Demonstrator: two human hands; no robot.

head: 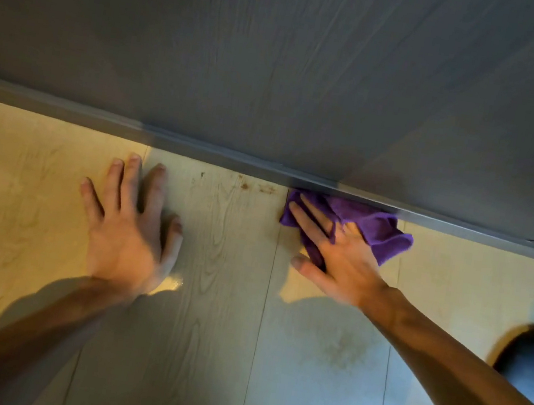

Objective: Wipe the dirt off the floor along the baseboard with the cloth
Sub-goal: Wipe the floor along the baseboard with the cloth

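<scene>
A crumpled purple cloth point(373, 227) lies on the pale wood-grain floor point(230, 301), pushed up against the grey baseboard point(197, 147). My right hand point(337, 258) presses flat on the cloth with its fingers spread, pointing up and left. Brown dirt specks point(257, 187) dot the floor beside the baseboard, just left of the cloth. My left hand point(131, 220) rests flat on the bare floor farther left, fingers apart, holding nothing.
A grey wood-grain wall panel point(280, 58) rises above the baseboard. A faint dull smear point(340, 352) marks the floor under my right forearm. A dark rounded object point(532, 363) sits at the right edge.
</scene>
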